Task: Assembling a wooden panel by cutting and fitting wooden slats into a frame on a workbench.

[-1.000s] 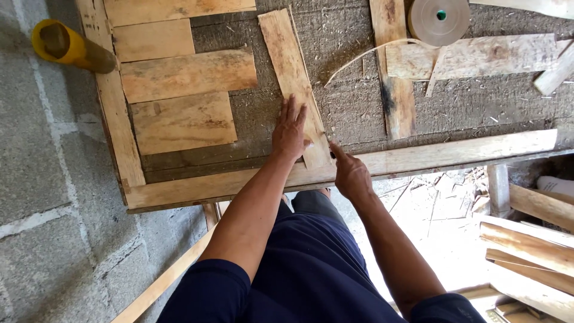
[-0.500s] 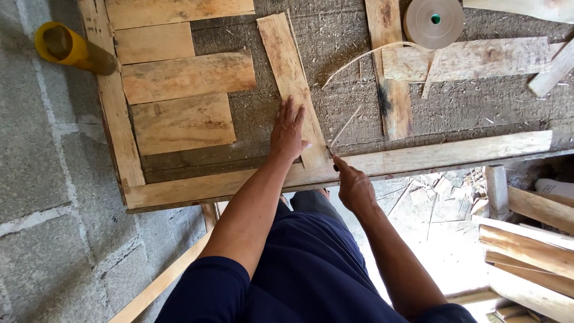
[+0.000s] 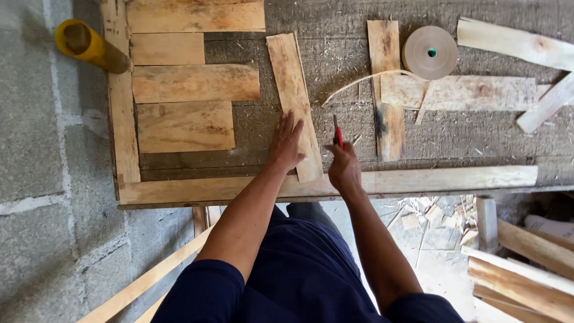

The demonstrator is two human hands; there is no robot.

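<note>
My left hand (image 3: 287,144) lies flat on a narrow wooden slat (image 3: 293,96) that runs up the workbench at a slight tilt. My right hand (image 3: 343,166) is just right of the slat's lower end and grips a thin red pencil (image 3: 338,133), tip pointing up. Both forearms reach from my dark blue clothing. The slat's lower end rests on the long front rail (image 3: 418,179) of the bench.
Several flat boards (image 3: 191,84) lie inside a wooden frame at the left. A yellow tube (image 3: 89,45) sits by the grey block wall. A brown tape roll (image 3: 429,52), a scorched board (image 3: 385,90) and loose planks (image 3: 514,42) lie right. Offcuts (image 3: 526,263) pile below.
My right hand has lifted from the front rail up beside the slat, and the red pencil now shows upright in it. My left hand has stayed pressed on the slat.
</note>
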